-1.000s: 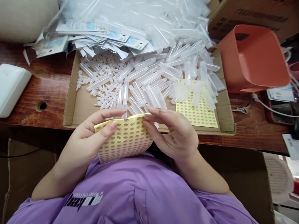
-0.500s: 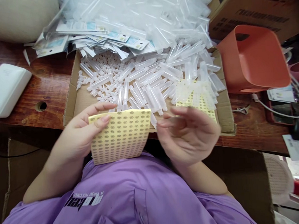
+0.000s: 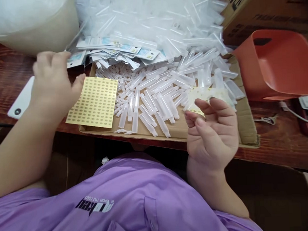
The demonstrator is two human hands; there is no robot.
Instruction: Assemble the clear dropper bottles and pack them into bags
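Observation:
A yellow sticker sheet (image 3: pixel 93 102) lies over the left wall of a shallow cardboard tray (image 3: pixel 246 132). My left hand (image 3: pixel 53 86) is at the sheet's upper left corner, thumb against it, fingers curled and blurred. My right hand (image 3: pixel 211 133) hovers over the tray's front right, palm toward me. Its fingers are bent, with thumb and forefinger pressed together on something too small to see. Several clear plastic tubes (image 3: pixel 153 108) and small white caps (image 3: pixel 121 79) fill the tray. A second yellow sheet (image 3: pixel 197 110) peeks out behind my right hand.
A big heap of clear tubes (image 3: pixel 152 20) and flat printed packets (image 3: pixel 115 50) sits behind the tray. An orange plastic bin (image 3: pixel 276 62) and a cardboard box (image 3: pixel 266 8) stand at right. A white device (image 3: pixel 20 101) lies left on the wooden table (image 3: pixel 285 143), a pale bag (image 3: pixel 33 29) behind it.
My left hand has carried the sticker sheet from in front of my chest up and left onto the tray's left edge. My right hand left the sheet and drifted right with fingers pinched.

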